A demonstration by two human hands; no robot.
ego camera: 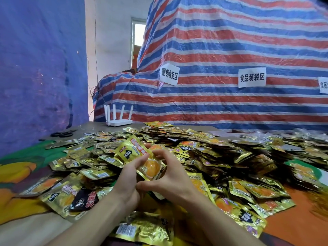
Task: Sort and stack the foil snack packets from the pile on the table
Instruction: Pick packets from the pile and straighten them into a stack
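Two-handed grasp on one gold foil packet (137,153), raised just above the pile (213,157).
Far left, black scissors (61,134) lie on the grey table (96,125), with a white router (119,122) standing to their right. The left hand (126,176) curls its fingers round the packet's lower left edge. The packet tilts, printed face upward. The right hand (171,176) grips its right edge, thumbs close together beneath. Loose packets spread across the table, thickest to the right. A striped tarp (230,50) with paper labels (252,77) hangs behind.

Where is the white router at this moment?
In the head view the router stands at the far left of the table, behind the packet pile, right of the black scissors.
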